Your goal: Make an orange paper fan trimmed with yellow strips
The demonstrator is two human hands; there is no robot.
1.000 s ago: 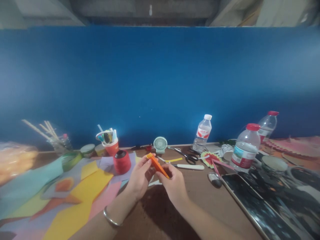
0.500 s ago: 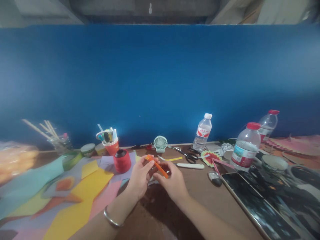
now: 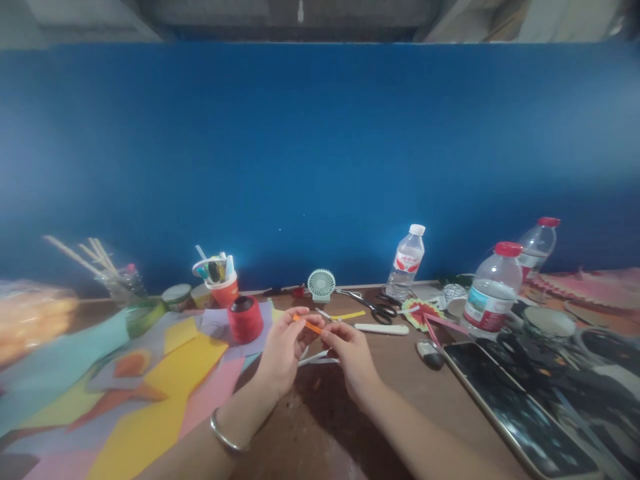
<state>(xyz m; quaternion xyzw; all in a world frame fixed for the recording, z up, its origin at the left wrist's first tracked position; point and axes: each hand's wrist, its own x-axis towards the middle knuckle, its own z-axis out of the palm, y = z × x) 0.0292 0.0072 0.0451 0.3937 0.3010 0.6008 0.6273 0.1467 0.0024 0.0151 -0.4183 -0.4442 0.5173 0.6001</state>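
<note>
An orange paper strip (image 3: pixel 311 326) is stretched between my two hands above the brown table. My left hand (image 3: pixel 281 350) pinches its left end, with a silver bangle on that wrist. My right hand (image 3: pixel 353 353) grips the other end between thumb and fingertips. Below the strip, white paper strips (image 3: pixel 320 358) lie on the table, partly covered by my fingers. Just beyond are a yellow strip (image 3: pixel 349 315) and a white-handled cutter (image 3: pixel 382 329). A red thread spool (image 3: pixel 245 320) stands left of my left hand.
Coloured paper sheets (image 3: pixel 185 370) spread over the left side. Behind are a cup of pens (image 3: pixel 223 293), a small fan (image 3: pixel 321 285), black scissors (image 3: pixel 383 312) and a water bottle (image 3: pixel 406 263). To the right lie a phone (image 3: pixel 520 407), a red-capped bottle (image 3: pixel 494 293) and a folded paper fan (image 3: pixel 423 313).
The orange strip has turned from a steep slant to nearly level. My right hand has shifted a little to the right and now pinches the strip's end; white strips below show more.
</note>
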